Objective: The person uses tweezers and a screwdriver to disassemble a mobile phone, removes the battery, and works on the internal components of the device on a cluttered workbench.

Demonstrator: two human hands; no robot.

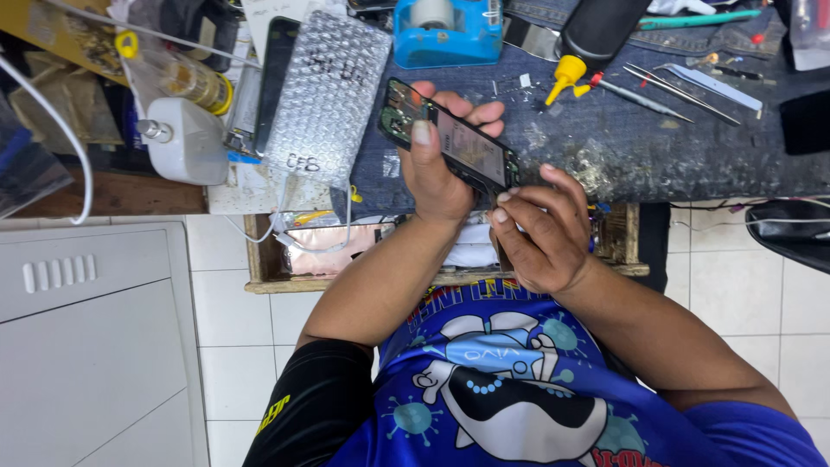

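My left hand (432, 177) is shut on an opened black smartphone (458, 143), thumb across its back, where a green circuit board and a battery show. It holds the phone tilted above the near edge of a denim-covered workbench (692, 147). My right hand (540, 229) is just below and to the right, and its fingertips are pinched at the phone's lower end. I cannot tell if those fingers hold any small part.
A bubble-wrap pouch (327, 95), a dark phone (275, 78) and a white bottle (186, 138) lie at left. Further back are a blue tape dispenser (445, 30), a black glue bottle with yellow nozzle (588, 43) and tweezers (700, 82). An open drawer (285, 259) sits under the bench.
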